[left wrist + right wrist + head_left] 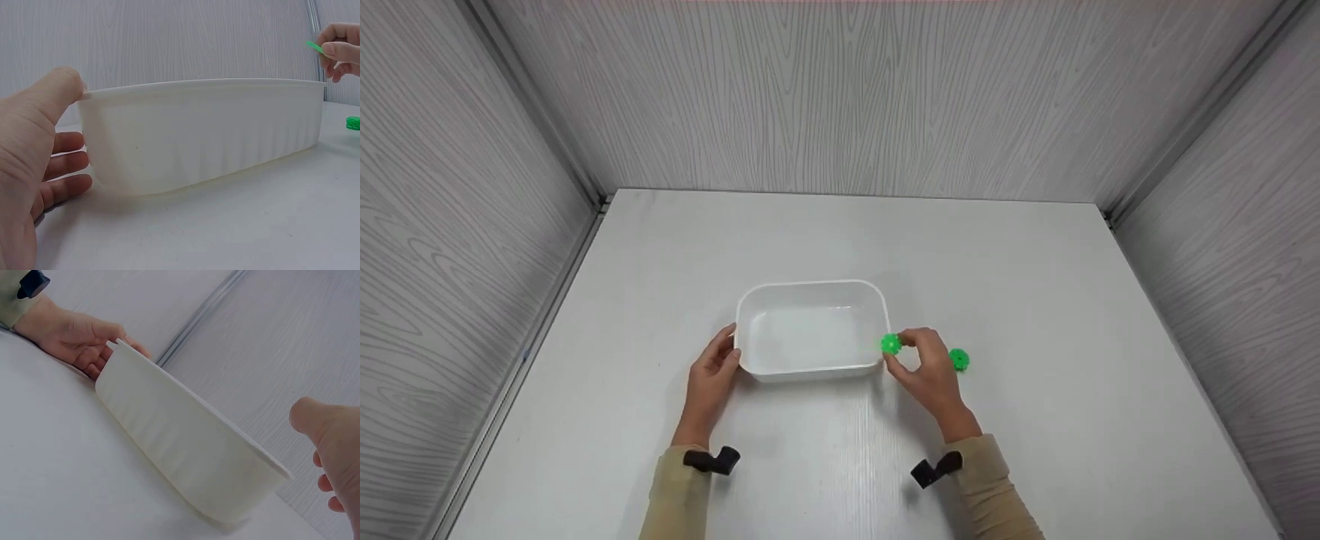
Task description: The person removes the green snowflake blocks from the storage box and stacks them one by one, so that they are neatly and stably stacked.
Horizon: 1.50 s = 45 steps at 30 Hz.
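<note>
A white plastic tub (802, 337) with rounded corners stands on the table, and its inside shows nothing in it. My left hand (711, 382) holds the tub's left end. In the left wrist view its thumb lies on the rim and the other fingers are bent beside the wall. Between thumb and fingertips, my right hand (930, 371) pinches a thin green notched disc (891, 344) at the tub's right rim, raised above rim height in the left wrist view. The right wrist view shows the right hand (334, 450) beyond the tub's near end, with the disc hidden there.
Just right of the right hand, a green notched piece (959, 359) lies on the white table (1035, 300); it looks thicker in the left wrist view. Grey wood-grain panels (840, 97) enclose the table at the back and both sides.
</note>
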{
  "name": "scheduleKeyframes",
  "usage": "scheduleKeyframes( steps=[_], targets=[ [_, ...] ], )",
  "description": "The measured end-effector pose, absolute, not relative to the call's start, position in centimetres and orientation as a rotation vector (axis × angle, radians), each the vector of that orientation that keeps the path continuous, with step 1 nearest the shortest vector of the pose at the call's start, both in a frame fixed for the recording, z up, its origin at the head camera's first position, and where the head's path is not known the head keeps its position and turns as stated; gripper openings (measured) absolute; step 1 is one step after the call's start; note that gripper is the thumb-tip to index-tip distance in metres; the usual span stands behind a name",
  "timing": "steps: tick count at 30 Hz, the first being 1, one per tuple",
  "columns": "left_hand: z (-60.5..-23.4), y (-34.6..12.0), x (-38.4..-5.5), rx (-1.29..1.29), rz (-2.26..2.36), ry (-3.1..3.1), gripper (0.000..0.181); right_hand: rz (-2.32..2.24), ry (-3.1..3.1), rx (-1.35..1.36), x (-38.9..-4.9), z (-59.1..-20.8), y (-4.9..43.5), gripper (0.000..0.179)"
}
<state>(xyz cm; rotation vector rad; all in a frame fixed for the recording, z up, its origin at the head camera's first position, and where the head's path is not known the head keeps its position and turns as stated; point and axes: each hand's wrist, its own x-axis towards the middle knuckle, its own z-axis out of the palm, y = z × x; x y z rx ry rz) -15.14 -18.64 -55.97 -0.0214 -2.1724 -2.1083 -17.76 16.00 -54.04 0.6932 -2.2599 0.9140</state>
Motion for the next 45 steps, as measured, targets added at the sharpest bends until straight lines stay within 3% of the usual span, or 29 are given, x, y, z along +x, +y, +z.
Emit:
scheduleKeyframes(
  steps=[13,27,45],
  targets=[
    [-56.1,-18.9,-15.2,-0.045,-2.098,-2.162,0.046,0.868,-2.264,0.582,-16.9,-54.9,19.6,0.026],
    [-58.9,-19.1,-16.0,-0.017,-2.058,-2.154,0.047,0.782,-2.257,0.473,-16.3,-56.2,23.9,0.027],
    [-58.6,-19.0,-16.0,0.051,-2.070,-2.189,0.047,0.723,-2.385,0.310,-16.2,-58.5,25.5,0.027]
  ],
)
